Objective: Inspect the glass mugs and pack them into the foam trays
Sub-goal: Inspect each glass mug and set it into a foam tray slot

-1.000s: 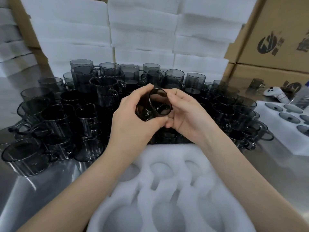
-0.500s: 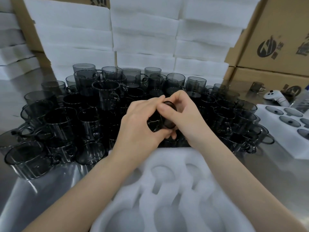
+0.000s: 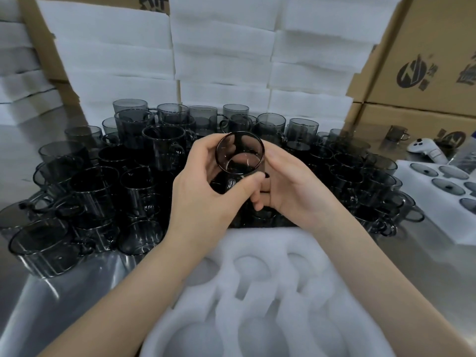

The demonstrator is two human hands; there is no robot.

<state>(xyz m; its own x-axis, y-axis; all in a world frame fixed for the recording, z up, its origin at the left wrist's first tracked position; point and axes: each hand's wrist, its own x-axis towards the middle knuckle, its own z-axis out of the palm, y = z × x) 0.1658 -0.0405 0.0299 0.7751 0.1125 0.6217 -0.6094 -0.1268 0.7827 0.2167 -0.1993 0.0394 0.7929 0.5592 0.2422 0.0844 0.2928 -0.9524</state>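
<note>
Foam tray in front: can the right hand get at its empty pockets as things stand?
Probably yes. The foam tray lies just below the right hand, and its visible pockets are open and uncovered. That hand and the left hand both hold the glass mug, though, so the mug would come along.

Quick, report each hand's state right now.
Left hand: grips the glass mug, fingers and thumb curled round it.
Right hand: holds the same mug from the other side.

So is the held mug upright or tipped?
Tipped: the mug's open rim faces the camera and its base shows through it. The left hand and right hand grip its sides.
</note>
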